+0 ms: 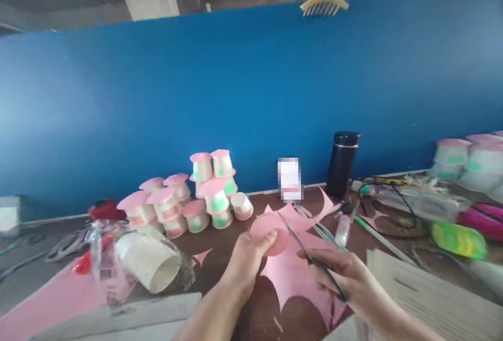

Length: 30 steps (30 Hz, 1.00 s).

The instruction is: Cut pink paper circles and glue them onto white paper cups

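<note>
Between thumb and fingers, my left hand pinches a round pink paper disc. My right hand is closed on a pair of scissors, whose blades reach up to the disc's right edge. Below and behind both hands lies a pink paper sheet with curved pieces cut out of its edges. A pointed strip of pink paper rises on the far side of the blades. The scissors' handles are partly hidden by my fingers.
Paper cups with pink lids stand stacked at the left back. A bagged sleeve of white cups lies left front. A black flask stands by the blue partition; cables, a glue bottle and printed papers lie right.
</note>
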Each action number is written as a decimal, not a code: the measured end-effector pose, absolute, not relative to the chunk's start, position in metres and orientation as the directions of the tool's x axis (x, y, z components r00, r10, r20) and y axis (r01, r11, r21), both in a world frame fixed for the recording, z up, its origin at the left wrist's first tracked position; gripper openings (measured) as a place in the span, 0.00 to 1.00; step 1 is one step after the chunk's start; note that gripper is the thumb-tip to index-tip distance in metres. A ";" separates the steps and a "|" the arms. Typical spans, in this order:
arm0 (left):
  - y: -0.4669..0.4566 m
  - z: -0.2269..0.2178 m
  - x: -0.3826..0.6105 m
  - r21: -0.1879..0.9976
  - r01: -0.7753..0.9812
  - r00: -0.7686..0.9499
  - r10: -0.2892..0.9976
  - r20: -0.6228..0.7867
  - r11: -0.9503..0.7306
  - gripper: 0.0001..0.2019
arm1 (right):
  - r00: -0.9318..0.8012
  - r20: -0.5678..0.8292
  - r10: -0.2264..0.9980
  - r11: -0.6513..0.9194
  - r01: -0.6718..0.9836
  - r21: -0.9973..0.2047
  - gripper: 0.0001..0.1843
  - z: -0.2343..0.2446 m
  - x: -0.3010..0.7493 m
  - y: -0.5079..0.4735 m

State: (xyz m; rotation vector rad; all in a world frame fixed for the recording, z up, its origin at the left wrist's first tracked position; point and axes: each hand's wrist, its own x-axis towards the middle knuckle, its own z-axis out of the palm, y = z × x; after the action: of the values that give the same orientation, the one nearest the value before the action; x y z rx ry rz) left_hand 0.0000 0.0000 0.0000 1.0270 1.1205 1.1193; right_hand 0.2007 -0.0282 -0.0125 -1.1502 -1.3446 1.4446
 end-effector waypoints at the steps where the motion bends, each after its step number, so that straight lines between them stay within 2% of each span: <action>1: 0.000 -0.001 -0.001 0.979 -0.140 0.081 0.987 -0.136 0.146 0.21 | -0.229 -0.086 0.969 -0.086 0.013 -0.996 0.25 -0.011 0.200 -0.028; 13: 0.002 -0.002 -0.004 0.973 -0.197 0.121 0.988 -0.094 0.117 0.21 | -0.210 -0.121 0.970 -0.105 0.084 -0.991 0.30 0.001 0.196 -0.030; 30: 0.001 -0.003 -0.005 0.970 -0.215 0.118 0.989 -0.094 0.117 0.19 | -0.226 -0.113 0.967 -0.090 0.112 -0.990 0.28 -0.002 0.198 -0.029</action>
State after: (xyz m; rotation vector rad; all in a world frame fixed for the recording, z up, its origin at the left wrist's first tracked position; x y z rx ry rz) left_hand -0.0047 0.0010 -0.0029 1.0180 1.0172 1.1516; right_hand 0.1980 -0.0291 -0.0016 -1.2422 -1.4092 1.4109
